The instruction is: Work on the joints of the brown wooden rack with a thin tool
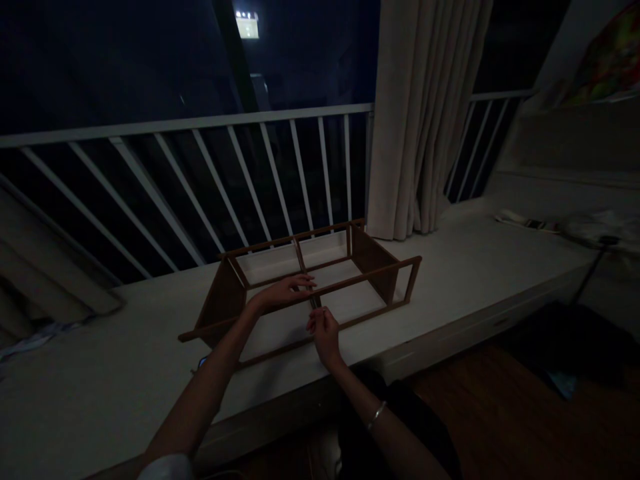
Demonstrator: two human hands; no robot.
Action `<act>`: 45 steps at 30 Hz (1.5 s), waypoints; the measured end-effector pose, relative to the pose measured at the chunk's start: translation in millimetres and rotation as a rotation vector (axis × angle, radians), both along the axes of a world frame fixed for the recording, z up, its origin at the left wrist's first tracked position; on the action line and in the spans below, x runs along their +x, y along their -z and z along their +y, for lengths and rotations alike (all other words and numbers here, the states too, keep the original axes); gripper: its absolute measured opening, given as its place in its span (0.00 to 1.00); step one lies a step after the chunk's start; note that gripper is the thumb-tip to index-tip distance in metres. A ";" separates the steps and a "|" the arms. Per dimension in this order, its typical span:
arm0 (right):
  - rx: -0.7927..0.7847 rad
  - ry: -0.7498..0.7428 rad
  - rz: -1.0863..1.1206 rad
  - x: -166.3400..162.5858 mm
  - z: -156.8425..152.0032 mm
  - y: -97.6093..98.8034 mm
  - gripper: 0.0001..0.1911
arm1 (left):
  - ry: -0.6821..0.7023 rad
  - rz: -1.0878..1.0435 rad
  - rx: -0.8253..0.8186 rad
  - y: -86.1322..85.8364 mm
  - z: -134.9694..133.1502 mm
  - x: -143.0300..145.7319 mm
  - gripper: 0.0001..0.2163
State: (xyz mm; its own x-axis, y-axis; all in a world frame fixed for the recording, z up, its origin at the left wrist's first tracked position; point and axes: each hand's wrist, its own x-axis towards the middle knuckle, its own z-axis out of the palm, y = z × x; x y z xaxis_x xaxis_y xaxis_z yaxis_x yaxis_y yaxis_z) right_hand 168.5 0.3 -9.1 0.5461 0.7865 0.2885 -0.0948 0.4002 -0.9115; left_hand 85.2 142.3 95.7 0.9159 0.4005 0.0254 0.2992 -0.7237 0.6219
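A brown wooden rack frame (370,257) of thin rails and two solid end panels lies on a white window ledge (125,333). My left hand (286,291) rests on the frame's near upper rail, fingers stretched along it toward the middle upright. My right hand (324,328) is just below, fingers pinched together at the middle upright where it meets the near rails. What the pinch holds is too small and dark to make out. A bracelet sits on my right wrist.
A white railing (200,123) with slanted bars runs behind the ledge before a dark window. A beige curtain (425,113) hangs at the right. Small objects (530,223) lie on the ledge's far right. Wooden floor (500,413) lies below.
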 end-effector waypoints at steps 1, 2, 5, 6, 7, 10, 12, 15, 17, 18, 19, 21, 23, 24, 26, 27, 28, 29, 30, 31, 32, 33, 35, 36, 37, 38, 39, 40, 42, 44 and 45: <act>0.005 -0.001 -0.005 1.0 1.7 0.8 0.18 | 0.021 0.014 -0.008 -0.2 4.8 1.7 0.19; 0.004 -0.012 -0.004 2.0 3.1 1.6 0.17 | 0.038 0.018 -0.017 0.2 8.8 3.4 0.19; -0.021 0.002 0.038 5.7 6.1 4.1 0.14 | 0.047 -0.024 -0.032 4.5 14.6 7.7 0.16; -0.030 0.008 0.059 7.1 6.6 4.7 0.14 | 0.036 -0.043 -0.034 6.5 14.6 8.6 0.15; -0.038 0.004 0.075 8.5 6.8 5.2 0.13 | 0.023 -0.058 -0.034 8.2 13.9 9.1 0.14; -0.050 0.007 0.100 12.3 6.3 5.5 0.13 | 0.004 -0.086 -0.014 11.3 10.4 9.4 0.14; -0.060 0.027 0.115 14.1 5.6 5.1 0.14 | -0.011 -0.100 -0.003 11.2 8.0 9.2 0.14; -0.095 0.065 0.146 15.0 4.8 4.5 0.15 | -0.038 -0.114 -0.012 9.9 5.4 9.1 0.14; -0.116 0.078 0.163 14.0 4.4 4.3 0.16 | -0.050 -0.126 -0.026 9.2 4.2 9.3 0.13; -0.122 0.078 0.173 13.0 4.2 4.2 0.16 | -0.051 -0.130 -0.034 8.9 3.9 9.5 0.13; -0.125 0.071 0.187 11.8 4.2 4.1 0.17 | -0.048 -0.131 -0.042 8.6 3.6 9.7 0.13; -0.127 0.057 0.243 9.2 4.3 3.6 0.17 | -0.041 -0.136 -0.055 8.4 3.6 10.0 0.13; -0.123 0.061 0.318 7.5 4.8 2.7 0.17 | -0.037 -0.137 -0.061 8.8 4.1 10.2 0.13; -0.119 0.067 0.349 7.1 5.1 2.2 0.18 | -0.040 -0.138 -0.058 9.3 4.4 10.1 0.13; -0.109 0.069 0.372 7.6 5.7 1.0 0.19 | -0.052 -0.140 -0.046 10.9 5.4 10.0 0.14; -0.104 0.063 0.373 8.2 6.0 0.5 0.18 | -0.058 -0.140 -0.041 11.7 5.8 9.9 0.15; -0.101 0.055 0.376 8.9 6.1 0.2 0.18 | -0.064 -0.140 -0.040 12.3 6.2 9.9 0.15; -0.101 0.046 0.384 9.5 6.3 0.1 0.18 | -0.068 -0.135 -0.044 12.6 6.3 10.0 0.16; -0.104 0.039 0.397 10.1 6.5 0.3 0.17 | -0.069 -0.127 -0.053 12.5 6.2 10.1 0.16; -0.108 0.033 0.409 10.5 6.8 0.7 0.17 | -0.073 -0.121 -0.062 12.1 5.9 10.3 0.16; -0.109 0.029 0.419 10.7 7.1 1.4 0.17 | -0.075 -0.116 -0.069 11.5 5.6 10.6 0.15; -0.107 0.022 0.426 10.8 7.5 2.2 0.16 | -0.073 -0.113 -0.075 10.8 5.2 10.8 0.15; -0.095 0.003 0.434 10.7 8.4 3.9 0.16 | -0.066 -0.117 -0.088 10.0 4.7 11.0 0.14; -0.088 -0.013 0.438 10.8 8.9 4.5 0.16 | -0.065 -0.121 -0.093 10.0 4.7 11.0 0.14; -0.082 -0.033 0.442 11.1 9.3 4.7 0.16 | -0.065 -0.124 -0.098 10.4 4.9 11.0 0.14; -0.078 -0.055 0.445 11.7 9.6 4.5 0.16 | -0.068 -0.127 -0.103 11.0 5.2 11.0 0.14; -0.077 -0.079 0.444 12.6 9.6 3.9 0.16 | -0.073 -0.130 -0.104 11.7 5.6 11.0 0.15; -0.076 -0.098 0.436 13.8 9.4 2.9 0.16 | -0.077 -0.131 -0.104 12.5 6.0 11.0 0.15; -0.084 -0.118 0.386 16.8 8.2 -0.1 0.16 | -0.081 -0.130 -0.102 13.7 6.8 11.1 0.15; -0.091 -0.090 0.289 20.0 6.1 -3.3 0.14 | -0.081 -0.124 -0.103 14.6 7.7 11.0 0.15; -0.086 -0.059 0.230 21.5 4.9 -4.4 0.13 | -0.079 -0.125 -0.103 14.9 8.1 10.8 0.15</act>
